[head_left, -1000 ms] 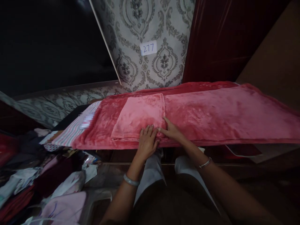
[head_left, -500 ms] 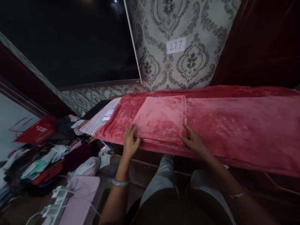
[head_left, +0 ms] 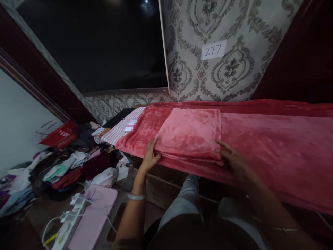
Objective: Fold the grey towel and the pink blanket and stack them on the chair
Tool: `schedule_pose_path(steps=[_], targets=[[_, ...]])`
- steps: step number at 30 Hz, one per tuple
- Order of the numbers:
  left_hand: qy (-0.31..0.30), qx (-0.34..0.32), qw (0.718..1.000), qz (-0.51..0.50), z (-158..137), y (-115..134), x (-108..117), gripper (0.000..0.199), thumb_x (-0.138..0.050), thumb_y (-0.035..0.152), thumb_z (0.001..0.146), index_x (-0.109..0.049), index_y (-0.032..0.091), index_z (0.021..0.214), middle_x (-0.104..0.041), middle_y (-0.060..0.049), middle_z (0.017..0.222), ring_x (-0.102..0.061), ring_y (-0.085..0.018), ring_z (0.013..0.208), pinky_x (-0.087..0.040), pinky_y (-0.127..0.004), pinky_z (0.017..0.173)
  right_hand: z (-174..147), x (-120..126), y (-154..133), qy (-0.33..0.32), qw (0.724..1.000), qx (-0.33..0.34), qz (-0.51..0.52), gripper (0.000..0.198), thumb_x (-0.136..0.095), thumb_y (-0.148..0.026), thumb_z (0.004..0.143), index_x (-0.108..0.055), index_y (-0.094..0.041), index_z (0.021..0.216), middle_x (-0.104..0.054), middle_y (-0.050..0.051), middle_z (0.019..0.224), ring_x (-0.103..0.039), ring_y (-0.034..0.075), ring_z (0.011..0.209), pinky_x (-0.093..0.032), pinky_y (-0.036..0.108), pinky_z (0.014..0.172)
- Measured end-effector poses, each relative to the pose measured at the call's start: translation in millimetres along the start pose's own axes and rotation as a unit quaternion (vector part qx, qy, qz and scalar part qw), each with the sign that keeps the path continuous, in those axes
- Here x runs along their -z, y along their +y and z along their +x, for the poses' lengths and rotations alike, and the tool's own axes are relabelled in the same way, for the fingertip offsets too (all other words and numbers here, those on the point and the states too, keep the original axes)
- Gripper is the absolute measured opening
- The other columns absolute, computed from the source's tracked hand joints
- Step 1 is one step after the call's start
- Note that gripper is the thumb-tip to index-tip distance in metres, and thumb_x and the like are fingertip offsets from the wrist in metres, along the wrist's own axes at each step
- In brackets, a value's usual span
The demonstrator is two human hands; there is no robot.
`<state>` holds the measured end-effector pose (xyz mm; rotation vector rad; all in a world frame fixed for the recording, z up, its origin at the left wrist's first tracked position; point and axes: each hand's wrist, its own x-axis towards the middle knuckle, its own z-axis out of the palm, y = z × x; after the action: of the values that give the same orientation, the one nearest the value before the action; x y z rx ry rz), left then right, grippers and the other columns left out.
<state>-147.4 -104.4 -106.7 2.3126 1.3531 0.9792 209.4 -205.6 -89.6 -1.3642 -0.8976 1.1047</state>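
A folded pink plush blanket (head_left: 191,133) lies on top of a larger red plush cloth (head_left: 273,152) spread along a long, low surface. At its left front corner, my left hand (head_left: 150,157) rests with the thumb and fingers apart. My right hand (head_left: 231,156) touches the right edge near the front corner, fingers stretched out. The blanket's front edge shows stacked layers between both hands. Some fingertips are hard to make out against the plush.
A striped cloth (head_left: 116,132) lies at the red cloth's left end. Behind hangs a large dark screen (head_left: 104,45), beside a paper marked 277 (head_left: 213,49). On the left are piled clothes (head_left: 65,170), a red basket (head_left: 59,135), a pink board (head_left: 96,215) and a power strip (head_left: 69,225).
The view has shifted, so the scene sits farther right. Both hands stay at the folded blanket's sides; its front right corner now bulges slightly, with the layers showing more.
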Motion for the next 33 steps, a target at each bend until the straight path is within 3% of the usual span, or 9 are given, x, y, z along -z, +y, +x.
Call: schedule_pose_path(steps=[4,7,12,17,20,23,27,29,33], targets=[[0.034,0.008,0.999,-0.038,2,-7,-3,0.071,-0.061,0.026,0.081,-0.048,0.013,0.150,-0.056,-0.018,0.147,-0.052,-0.029,0.138,-0.039,-0.049,0.119,-3,-10,-21,-0.029,0.984,-0.055,0.169,0.060,-0.079,-0.030,0.067,-0.067,-0.021,0.124,-0.054,-0.007,0.065,-0.044,0.008,0.050,-0.041,0.018,0.046],[0.030,-0.010,0.999,-0.035,4,-9,-5,0.078,-0.065,0.023,0.078,-0.045,0.016,0.153,-0.054,-0.016,0.150,-0.050,-0.029,0.139,-0.038,-0.048,0.119,-3,-17,-33,-0.032,0.976,-0.047,0.208,0.048,-0.079,-0.030,0.066,-0.070,-0.022,0.113,-0.054,-0.006,0.066,-0.045,0.008,0.052,-0.042,0.018,0.046],[0.077,0.015,0.997,0.008,6,-11,-9,0.076,-0.058,0.010,0.071,-0.053,0.016,0.146,-0.064,-0.015,0.137,-0.059,-0.030,0.127,-0.045,-0.050,0.114,-1,-21,-37,-0.033,0.986,0.009,0.162,0.047,-0.080,-0.039,0.064,-0.074,-0.022,0.108,-0.059,-0.003,0.071,-0.050,0.010,0.058,-0.044,0.020,0.050],[0.107,0.045,0.993,0.010,10,-9,-12,0.064,-0.049,0.007,0.072,-0.061,0.017,0.134,-0.069,-0.012,0.131,-0.062,-0.026,0.124,-0.047,-0.045,0.113,1,-17,-27,-0.010,0.995,0.047,0.083,0.040,-0.077,-0.049,0.061,-0.075,-0.019,0.088,-0.069,0.003,0.083,-0.059,0.014,0.073,-0.047,0.022,0.059],[0.116,0.093,0.989,0.006,13,-5,-11,0.059,-0.049,0.009,0.070,-0.062,0.014,0.127,-0.072,-0.012,0.122,-0.068,-0.026,0.113,-0.053,-0.041,0.104,-1,-17,-18,-0.012,0.999,0.040,0.003,0.040,-0.074,-0.053,0.061,-0.067,-0.019,0.080,-0.066,0.002,0.073,-0.058,0.015,0.067,-0.044,0.024,0.056],[0.137,0.110,0.984,0.011,14,-3,-12,0.056,-0.049,0.010,0.066,-0.062,0.013,0.121,-0.073,-0.011,0.113,-0.070,-0.026,0.103,-0.056,-0.039,0.096,-2,-20,-10,0.010,0.996,0.041,-0.078,0.032,-0.068,-0.048,0.059,-0.059,-0.021,0.075,-0.055,-0.004,0.060,-0.049,0.013,0.055,-0.037,0.023,0.048],[0.172,0.090,0.981,0.007,13,-7,-16,0.052,-0.049,0.014,0.065,-0.061,0.015,0.116,-0.073,-0.011,0.112,-0.069,-0.027,0.107,-0.055,-0.040,0.097,-3,-22,1,0.056,0.986,0.110,-0.115,0.020,-0.055,-0.034,0.056,-0.054,-0.023,0.072,-0.051,-0.006,0.061,-0.048,0.012,0.056,-0.039,0.022,0.050],[0.175,0.084,0.981,0.014,13,-10,-17,0.051,-0.048,0.016,0.066,-0.061,0.016,0.115,-0.073,-0.012,0.113,-0.069,-0.028,0.108,-0.055,-0.041,0.097,-6,-22,6,0.059,0.989,0.096,-0.095,0.023,-0.051,-0.035,0.056,-0.053,-0.023,0.076,-0.049,-0.007,0.060,-0.046,0.011,0.052,-0.041,0.022,0.048],[0.165,0.085,0.982,0.024,15,-14,-15,0.053,-0.048,0.020,0.065,-0.062,0.016,0.115,-0.072,-0.014,0.113,-0.069,-0.030,0.106,-0.056,-0.042,0.094,-9,-22,11,0.033,0.998,0.000,-0.051,0.033,-0.046,-0.037,0.057,-0.049,-0.025,0.087,-0.038,-0.013,0.054,-0.039,0.009,0.038,-0.045,0.025,0.041]])
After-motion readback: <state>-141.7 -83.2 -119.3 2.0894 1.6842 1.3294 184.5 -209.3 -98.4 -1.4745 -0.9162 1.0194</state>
